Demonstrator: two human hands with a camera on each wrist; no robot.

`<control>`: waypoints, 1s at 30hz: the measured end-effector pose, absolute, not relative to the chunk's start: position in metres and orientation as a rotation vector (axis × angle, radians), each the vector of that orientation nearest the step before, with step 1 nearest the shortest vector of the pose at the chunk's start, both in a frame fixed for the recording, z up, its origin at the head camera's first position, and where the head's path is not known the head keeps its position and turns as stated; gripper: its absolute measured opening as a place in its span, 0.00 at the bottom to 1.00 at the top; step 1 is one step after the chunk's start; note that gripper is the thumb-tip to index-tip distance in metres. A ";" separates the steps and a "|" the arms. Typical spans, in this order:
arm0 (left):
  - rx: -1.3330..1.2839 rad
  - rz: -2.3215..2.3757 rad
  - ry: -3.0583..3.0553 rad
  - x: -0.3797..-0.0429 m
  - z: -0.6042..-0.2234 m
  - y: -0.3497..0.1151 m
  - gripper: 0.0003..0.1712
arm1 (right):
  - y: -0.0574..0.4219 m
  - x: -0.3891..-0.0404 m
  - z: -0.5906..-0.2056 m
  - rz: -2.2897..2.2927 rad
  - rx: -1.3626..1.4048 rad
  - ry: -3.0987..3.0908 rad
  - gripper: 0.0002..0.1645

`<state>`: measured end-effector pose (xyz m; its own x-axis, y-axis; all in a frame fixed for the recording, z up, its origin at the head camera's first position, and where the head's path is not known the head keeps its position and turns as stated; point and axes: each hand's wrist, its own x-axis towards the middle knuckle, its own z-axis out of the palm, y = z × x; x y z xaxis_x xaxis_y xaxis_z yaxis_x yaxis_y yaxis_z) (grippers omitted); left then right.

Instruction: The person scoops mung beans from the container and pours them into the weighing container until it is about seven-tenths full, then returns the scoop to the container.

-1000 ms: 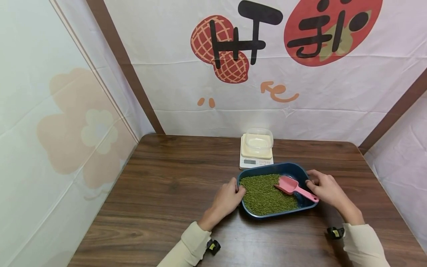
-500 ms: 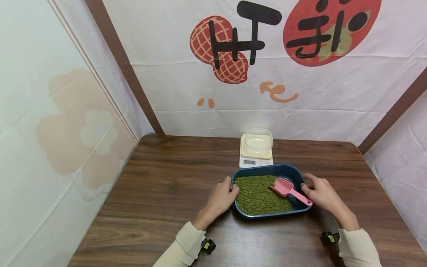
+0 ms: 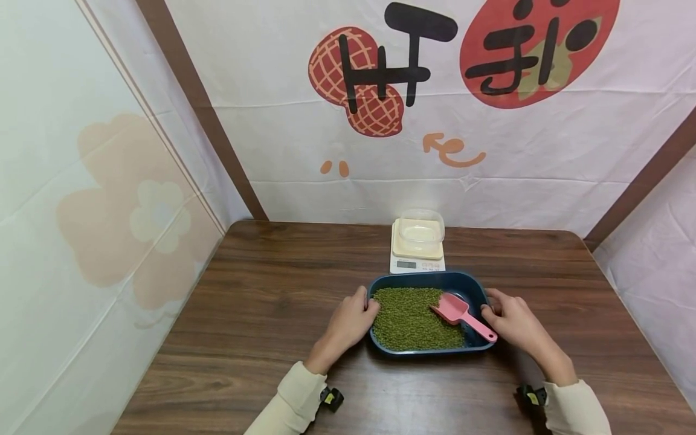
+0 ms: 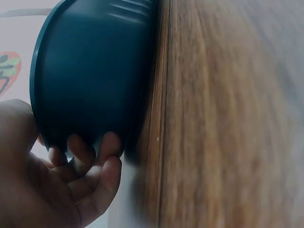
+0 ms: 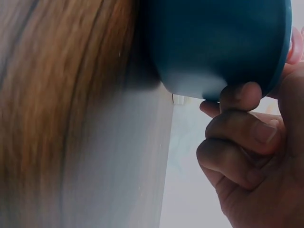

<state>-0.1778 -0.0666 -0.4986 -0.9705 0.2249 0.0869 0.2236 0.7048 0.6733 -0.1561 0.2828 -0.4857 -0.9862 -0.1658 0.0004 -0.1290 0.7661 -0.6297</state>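
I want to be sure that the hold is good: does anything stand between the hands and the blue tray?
Nothing visible does. The left hand grips one end of the blue tray, the right hand the other. The pink scoop lies inside, its handle end near the right hand but not in its grip.

cream cuffed sleeves (image 3: 298, 389), yellow-patched black wrist cameras (image 3: 335, 400)
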 end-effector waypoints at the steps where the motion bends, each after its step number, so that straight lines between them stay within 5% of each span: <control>1: 0.383 1.146 2.895 -0.178 -0.499 -0.068 0.14 | 0.282 -0.156 -0.486 -1.030 -0.240 2.897 0.27; 30: 0.413 1.146 2.818 -0.191 -0.498 -0.099 0.14 | 0.250 -0.140 -0.487 -1.032 -0.254 2.938 0.32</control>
<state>-0.1914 -0.0993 -0.4983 -0.9614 0.2730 0.0351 0.2200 0.6855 0.6941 -0.1399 0.2498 -0.4871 -0.9866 -0.1586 0.0372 -0.1470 0.7685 -0.6228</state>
